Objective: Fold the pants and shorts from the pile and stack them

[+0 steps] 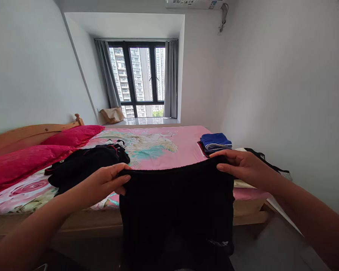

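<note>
A pair of black shorts [176,210] hangs in front of me with its waistband stretched level at the top. My left hand [113,178] pinches one end of the waistband between thumb and fingers. At the other end, my right hand [237,163] has the same grip, with the thumb on the near side. A small white mark shows low on the right leg. The lower edge is dark and partly runs out of view. Just beyond my right hand sits a stack of folded clothes, a blue garment [215,141] on top.
A heap of black clothes [89,163] lies on the bed's left part, beside red pillows [31,160]. The bed [183,141] has a pink patterned sheet and a wooden frame. A mesh-sided bag [284,174] lies at the right. A paper bag [113,114] rests on the windowsill.
</note>
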